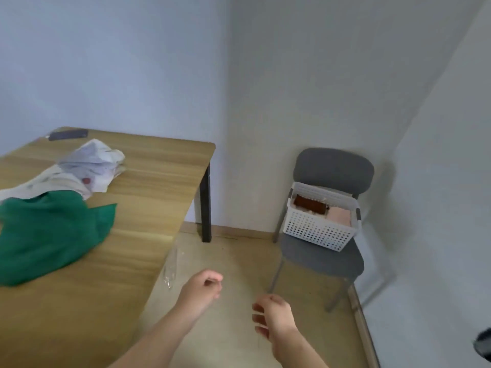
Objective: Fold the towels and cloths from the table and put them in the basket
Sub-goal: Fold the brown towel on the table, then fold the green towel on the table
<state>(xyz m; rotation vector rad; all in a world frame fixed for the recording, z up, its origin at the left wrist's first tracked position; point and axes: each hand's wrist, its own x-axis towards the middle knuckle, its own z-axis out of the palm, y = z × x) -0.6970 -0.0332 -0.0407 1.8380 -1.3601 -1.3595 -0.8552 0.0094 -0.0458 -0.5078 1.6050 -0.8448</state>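
Observation:
A crumpled green cloth lies on the wooden table at the left. Behind it sits a rumpled white patterned cloth on a cream towel. A white perforated basket stands on a grey chair at the right, holding a folded brown cloth and a folded pink one. My left hand and my right hand hang over the floor between table and chair, fingers loosely curled, holding nothing.
A dark phone lies at the table's far edge. A black table leg stands by the wall. Walls close the corner behind the chair. A dark object shows at the right edge.

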